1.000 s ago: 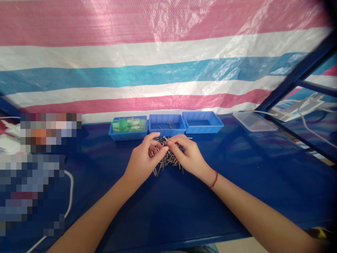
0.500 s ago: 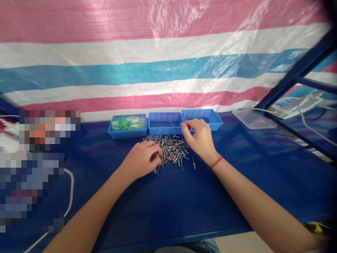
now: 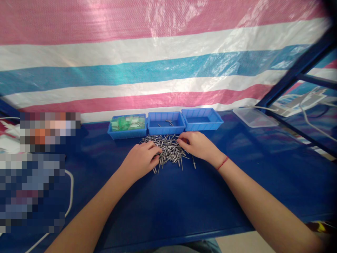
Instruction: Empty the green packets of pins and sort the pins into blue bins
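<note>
A loose pile of silver pop rivets point(image 3: 171, 149) lies on the blue table, and one stray rivet point(image 3: 194, 162) sits to its right. My left hand point(image 3: 143, 158) rests against the pile's left side with its fingers curled; whatever they hold is hidden. At the pile's upper right edge, my right hand point(image 3: 198, 146) pinches thumb and forefinger together on a rivet, mostly covered by the fingertips. Just behind the pile, a middle blue bin point(image 3: 166, 129) has a few rivets on its floor.
A left blue bin point(image 3: 127, 134) contains green and clear plastic packets point(image 3: 128, 123). The right blue bin point(image 3: 204, 125) adjoins the middle one. A clear plastic lid point(image 3: 255, 117) lies farther right. A white cable point(image 3: 71, 189) runs along the left, and a striped sheet point(image 3: 158, 75) hangs behind.
My right hand has come down and toward me from in front of the right bin to the pile's edge. My left hand stays at the pile, its fingers slightly shifted.
</note>
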### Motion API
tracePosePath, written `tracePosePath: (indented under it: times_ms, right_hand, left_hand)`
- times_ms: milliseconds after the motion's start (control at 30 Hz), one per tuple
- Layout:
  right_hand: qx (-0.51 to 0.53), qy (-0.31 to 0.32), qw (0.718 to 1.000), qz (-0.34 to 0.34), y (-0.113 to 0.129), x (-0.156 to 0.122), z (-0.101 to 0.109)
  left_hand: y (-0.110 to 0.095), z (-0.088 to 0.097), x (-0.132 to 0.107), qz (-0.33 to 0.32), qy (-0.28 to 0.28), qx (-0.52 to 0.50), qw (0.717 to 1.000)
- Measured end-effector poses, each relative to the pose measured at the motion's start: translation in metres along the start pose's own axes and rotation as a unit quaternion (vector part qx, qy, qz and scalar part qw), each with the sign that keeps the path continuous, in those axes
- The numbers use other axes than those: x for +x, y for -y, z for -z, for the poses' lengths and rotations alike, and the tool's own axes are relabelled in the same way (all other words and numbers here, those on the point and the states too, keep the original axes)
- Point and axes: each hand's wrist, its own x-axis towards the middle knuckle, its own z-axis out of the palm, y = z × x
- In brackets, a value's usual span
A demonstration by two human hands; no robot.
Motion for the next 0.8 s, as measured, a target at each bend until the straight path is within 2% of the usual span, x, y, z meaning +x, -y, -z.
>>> tracePosePath:
  times_ms: [233, 400, 533, 667, 800]
  right_hand:
    - [0.013, -0.001, 1.0, 0.005, 0.002, -0.001, -0.002]
    - [0.01, -0.009, 1.0, 0.01, 0.006, -0.002, 0.0]
    - [0.039, -0.05, 0.997, 0.033, 0.015, -0.005, 0.002]
    - [0.145, -0.071, 0.983, 0.082, 0.031, -0.01, 0.002]
    - [0.288, -0.025, 0.948, 0.135, 0.049, -0.015, 0.002]
  left_hand:
    - [-0.001, -0.003, 0.001, -0.006, -0.011, -0.004, 1.0]
    - [-0.003, -0.006, 0.003, -0.021, -0.023, -0.062, 0.998]
    - [-0.005, -0.004, 0.003, -0.005, -0.06, -0.136, 0.989]
    - [-0.009, 0.0, 0.003, 0.063, -0.108, -0.221, 0.967]
    - [-0.013, 0.004, 0.003, 0.1, -0.156, -0.291, 0.939]
